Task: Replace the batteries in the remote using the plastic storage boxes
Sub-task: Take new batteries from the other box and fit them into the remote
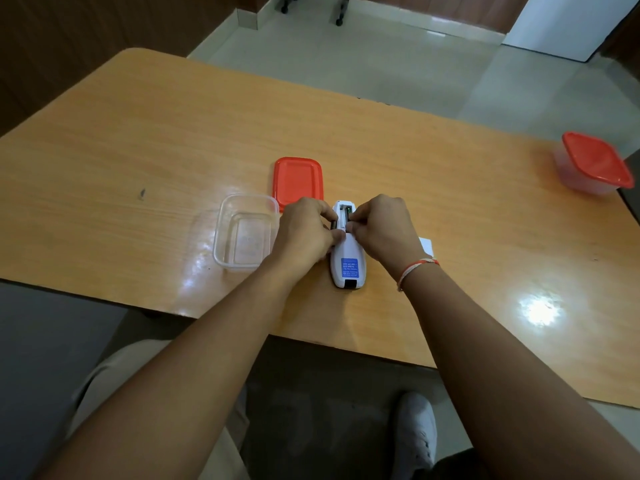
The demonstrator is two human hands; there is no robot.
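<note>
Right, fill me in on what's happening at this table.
A person is working on a white remote that lies back-up on the wooden table, its battery compartment open. Both hands are at the compartment: the left hand pinches at its left side, the right hand at its right. A clear open box sits to the left, its red lid just behind it. A second box with a red lid on stands at the far right.
</note>
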